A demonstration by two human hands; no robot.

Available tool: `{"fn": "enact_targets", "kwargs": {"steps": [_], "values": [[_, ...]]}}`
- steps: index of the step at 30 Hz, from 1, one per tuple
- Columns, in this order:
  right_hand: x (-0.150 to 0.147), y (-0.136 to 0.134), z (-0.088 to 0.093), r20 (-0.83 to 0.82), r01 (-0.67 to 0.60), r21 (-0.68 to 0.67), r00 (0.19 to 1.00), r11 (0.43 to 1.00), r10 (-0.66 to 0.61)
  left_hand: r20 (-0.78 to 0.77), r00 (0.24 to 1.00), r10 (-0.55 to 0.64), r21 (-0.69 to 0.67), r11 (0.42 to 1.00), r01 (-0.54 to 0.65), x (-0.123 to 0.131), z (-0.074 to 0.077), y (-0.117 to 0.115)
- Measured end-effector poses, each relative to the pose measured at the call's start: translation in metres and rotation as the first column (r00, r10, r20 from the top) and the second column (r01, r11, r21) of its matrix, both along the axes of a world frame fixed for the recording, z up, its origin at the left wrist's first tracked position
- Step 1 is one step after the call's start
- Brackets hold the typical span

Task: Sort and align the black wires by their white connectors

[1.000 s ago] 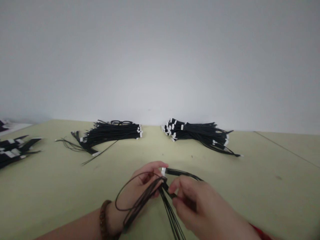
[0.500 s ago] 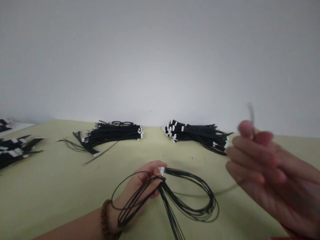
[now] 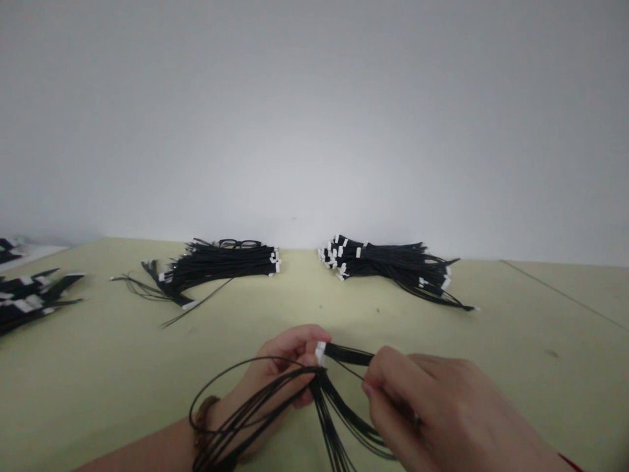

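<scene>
My left hand (image 3: pixel 289 360) is closed around a white connector (image 3: pixel 320 353) and the black wires by it, thumb and forefinger pinching the connector. Black wires (image 3: pixel 250 410) loop from this hand over the wrist, and others hang down toward the lower edge. A flat row of wires (image 3: pixel 348 354) runs out of the connector's right side. My right hand (image 3: pixel 437 406) is closed near the connector, its thumb and forefinger pinched on a thin black wire. The wire's end between those fingers is hidden.
Two bundles of black cables with white connectors, a left one (image 3: pixel 226 262) and a right one (image 3: pixel 393 262), lie along the back of the table (image 3: pixel 275 308). Eyeglasses (image 3: pixel 240 244) rest behind the left bundle. More cables (image 3: pixel 34 295) lie at the far left. A wall stands behind.
My right hand has come down and left from its raised place, bringing the wire close to the connector. My left hand keeps its grip, nearly in place.
</scene>
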State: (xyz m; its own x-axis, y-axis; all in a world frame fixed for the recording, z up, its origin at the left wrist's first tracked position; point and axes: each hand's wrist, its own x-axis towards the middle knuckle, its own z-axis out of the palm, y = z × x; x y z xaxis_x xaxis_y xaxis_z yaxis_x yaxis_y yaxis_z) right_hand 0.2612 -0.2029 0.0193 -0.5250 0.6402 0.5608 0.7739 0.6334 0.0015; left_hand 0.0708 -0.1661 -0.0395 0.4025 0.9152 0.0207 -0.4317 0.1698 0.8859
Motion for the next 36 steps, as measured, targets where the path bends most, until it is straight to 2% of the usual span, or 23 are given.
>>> {"fn": "enact_targets", "kwargs": {"steps": [5,12,15,19,22,27,30,33,36], "values": [[-0.001,0.0,-0.002,-0.015,0.0,-0.008,1.0,1.0,-0.001,-0.036,0.997,0.064,-0.011,0.998,-0.065,0.001,-0.001,-0.001],[-0.002,-0.001,-0.004,-0.002,-0.024,-0.017,1.0,1.0,0.024,-0.029,0.999,0.037,-0.019,0.999,-0.038,0.0,0.0,-0.001],[-0.004,0.0,-0.005,0.026,-0.018,0.027,1.0,0.999,0.017,-0.059,0.997,0.045,-0.023,0.999,-0.047,0.001,0.002,-0.001],[-0.004,0.002,-0.007,0.036,0.0,0.036,0.999,0.999,-0.001,-0.123,0.991,0.052,-0.061,0.996,-0.06,0.001,0.003,-0.001],[-0.003,0.002,-0.008,0.014,-0.001,0.031,1.0,1.0,0.001,-0.132,0.99,0.045,-0.041,0.998,-0.05,0.002,0.003,-0.001],[-0.006,0.001,-0.008,-0.02,-0.051,0.004,0.998,0.999,0.051,-0.119,0.993,0.022,0.022,1.0,-0.02,0.004,0.001,0.001],[-0.006,0.001,-0.01,-0.015,-0.111,-0.074,0.994,0.991,0.11,-0.131,0.991,0.009,0.068,0.998,0.0,0.006,0.002,0.0],[-0.006,0.002,-0.014,-0.013,-0.122,-0.13,0.992,0.984,0.122,-0.124,0.992,0.019,0.036,0.999,-0.014,0.008,0.003,-0.001],[-0.008,0.003,-0.015,0.0,-0.108,-0.096,0.994,0.989,0.108,-0.12,0.992,0.033,0.028,0.999,-0.029,0.008,0.001,-0.001]]}}
